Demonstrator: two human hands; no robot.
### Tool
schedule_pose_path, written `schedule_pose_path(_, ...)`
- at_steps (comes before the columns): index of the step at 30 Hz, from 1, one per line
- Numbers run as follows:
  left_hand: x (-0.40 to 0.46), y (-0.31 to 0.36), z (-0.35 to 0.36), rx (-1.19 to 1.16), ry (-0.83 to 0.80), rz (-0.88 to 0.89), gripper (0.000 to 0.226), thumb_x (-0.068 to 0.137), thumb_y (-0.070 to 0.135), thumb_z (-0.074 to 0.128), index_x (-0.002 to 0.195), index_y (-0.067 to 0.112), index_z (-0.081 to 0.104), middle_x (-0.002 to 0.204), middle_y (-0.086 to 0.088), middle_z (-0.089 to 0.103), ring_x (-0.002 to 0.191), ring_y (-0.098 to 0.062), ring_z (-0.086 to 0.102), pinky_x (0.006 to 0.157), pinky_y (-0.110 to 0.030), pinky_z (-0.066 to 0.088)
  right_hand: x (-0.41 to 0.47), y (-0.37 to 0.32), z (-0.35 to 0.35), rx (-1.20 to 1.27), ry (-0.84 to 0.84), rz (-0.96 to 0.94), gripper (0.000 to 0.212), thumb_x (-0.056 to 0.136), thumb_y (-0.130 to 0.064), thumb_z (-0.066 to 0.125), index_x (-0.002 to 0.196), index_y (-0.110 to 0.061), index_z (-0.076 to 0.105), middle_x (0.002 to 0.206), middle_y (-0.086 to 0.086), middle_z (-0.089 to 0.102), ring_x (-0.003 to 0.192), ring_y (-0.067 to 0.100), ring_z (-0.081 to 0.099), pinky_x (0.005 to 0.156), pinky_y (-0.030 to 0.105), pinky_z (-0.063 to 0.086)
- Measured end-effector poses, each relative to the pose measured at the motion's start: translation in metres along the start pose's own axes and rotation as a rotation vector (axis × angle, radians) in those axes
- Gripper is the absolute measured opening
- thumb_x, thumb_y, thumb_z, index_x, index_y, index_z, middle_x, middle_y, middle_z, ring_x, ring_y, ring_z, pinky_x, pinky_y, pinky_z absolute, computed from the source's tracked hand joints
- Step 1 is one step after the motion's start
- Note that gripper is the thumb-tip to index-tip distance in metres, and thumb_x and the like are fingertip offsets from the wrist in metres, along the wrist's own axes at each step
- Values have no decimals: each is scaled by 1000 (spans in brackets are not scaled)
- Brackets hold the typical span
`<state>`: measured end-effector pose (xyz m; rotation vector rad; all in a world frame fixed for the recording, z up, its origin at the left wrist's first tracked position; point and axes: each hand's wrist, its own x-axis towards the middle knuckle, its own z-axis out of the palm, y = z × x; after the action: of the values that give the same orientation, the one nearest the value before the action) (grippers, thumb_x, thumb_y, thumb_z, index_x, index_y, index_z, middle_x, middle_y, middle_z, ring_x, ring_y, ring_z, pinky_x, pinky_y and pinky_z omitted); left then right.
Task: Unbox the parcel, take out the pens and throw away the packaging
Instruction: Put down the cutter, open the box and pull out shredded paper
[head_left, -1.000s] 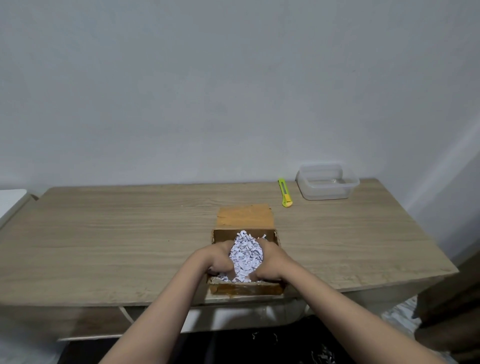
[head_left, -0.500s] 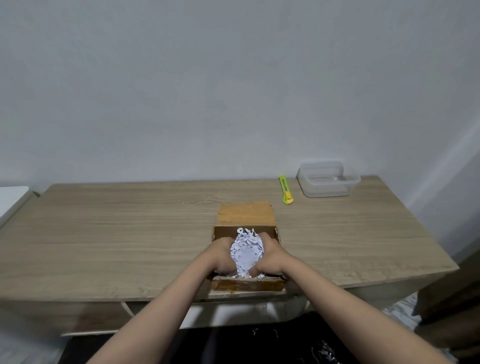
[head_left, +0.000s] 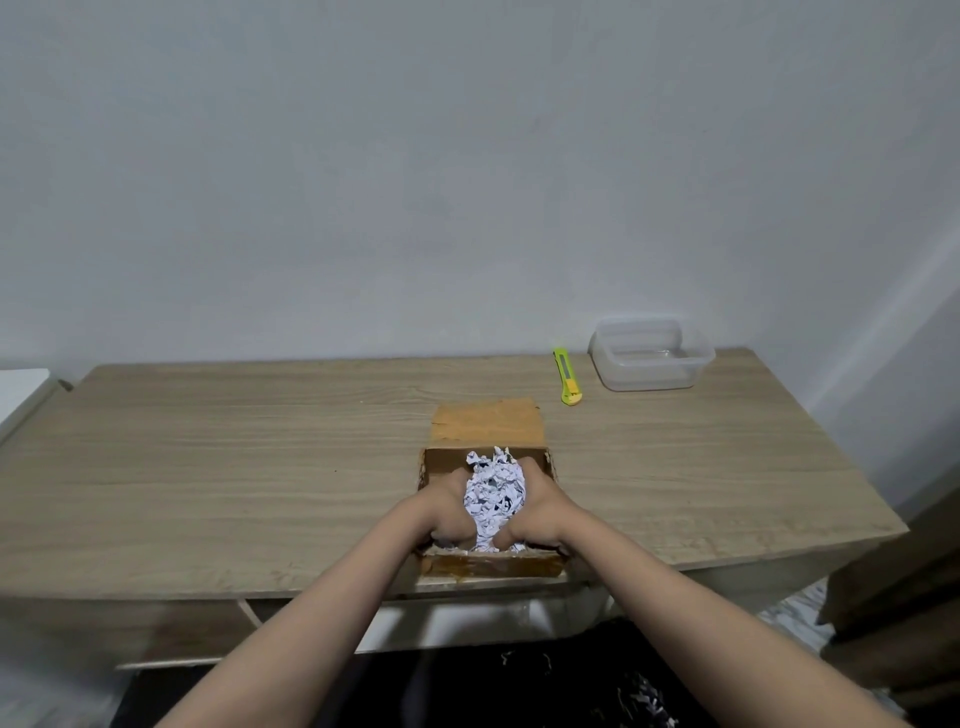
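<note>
1. Head view: the open box (head_left: 488, 564) sits at the near edge of the table (head_left: 208, 467).
2. The left hand (head_left: 447, 512) and right hand (head_left: 532, 514) squeeze a clump of shredded paper (head_left: 493, 493) between them, inside the box.
3. A knife (head_left: 567, 376) lies beside a tub (head_left: 652, 361).

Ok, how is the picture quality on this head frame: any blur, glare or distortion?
Head view: soft, even light, no hard shadows; wide-angle bend shows in the table edges; faint glare in the clear container; both forearms blur slightly near the bottom, while the shredded paper between the hands stays fairly sharp.
</note>
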<state>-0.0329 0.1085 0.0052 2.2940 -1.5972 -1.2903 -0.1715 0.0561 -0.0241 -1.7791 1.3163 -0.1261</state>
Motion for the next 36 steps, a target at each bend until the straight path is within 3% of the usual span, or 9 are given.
schedule_pose_path(3,-3,3,1,-1,4,13,52,75,-2,61,120,7,36,81,-6,51,57,-18,53,39,-27,41,-1,-2,0,-13,5,-12,92,41,-18,85,120,-18,37,122,10,50,111,25,53,90,37,50)
schedule_pose_path(5,-4,4,1,43,12,24,53,76,1,61,123,5,37,102,-14,58,83,-31,65,52,-35,47,-2,-3,1,-37,7,-20,87,43,-18,84,116,-20,37,121,10,48,108,24,52,84,31,47)
schedule_pose_path(8,3,1,1,105,18,42,61,73,8,64,128,9,36,123,-15,54,107,-33,60,64,-29,48,-3,-4,1,-69,7,-17,78,47,-19,85,105,-23,34,118,9,47,104,23,52,76,28,43)
schedule_pose_path(13,13,-3,3,174,-4,28,85,67,11,64,142,21,26,135,-18,45,118,-31,51,83,-32,51,-1,-5,0,-122,-12,-7,81,53,-20,85,115,-18,34,122,10,45,112,26,50,76,27,40)
schedule_pose_path(18,21,-5,2,200,-50,4,96,69,7,62,148,28,13,142,-19,40,121,-34,50,79,-34,52,-2,-4,-3,-159,-59,-8,98,61,-20,83,139,-18,23,137,14,36,123,28,44,87,26,39)
schedule_pose_path(23,27,-8,4,286,-81,-8,96,75,18,61,149,29,-1,152,-19,20,137,-34,30,106,-39,39,-3,-5,-2,-110,-49,1,95,59,-18,84,134,-17,27,135,12,38,120,27,45,88,27,41)
schedule_pose_path(29,25,-9,2,324,-98,-1,98,82,19,57,148,25,-15,154,-23,11,141,-34,22,110,-38,34,-2,-6,-1,-103,-52,-5,87,58,-18,84,127,-18,31,127,10,41,105,21,43,81,27,39)
schedule_pose_path(33,16,-3,-1,202,-60,5,95,81,11,56,149,30,-7,156,-20,6,135,-33,35,92,-29,46,-2,-6,0,-92,-39,-13,80,57,-17,83,119,-19,33,124,12,41,105,22,44,79,26,38)
schedule_pose_path(36,12,0,-4,64,-53,-14,95,78,-1,54,149,32,1,150,-24,18,71,-24,62,38,-17,41,-3,-4,1,-21,-9,-37,72,54,-15,83,105,-24,32,119,11,42,100,21,45,75,25,38)
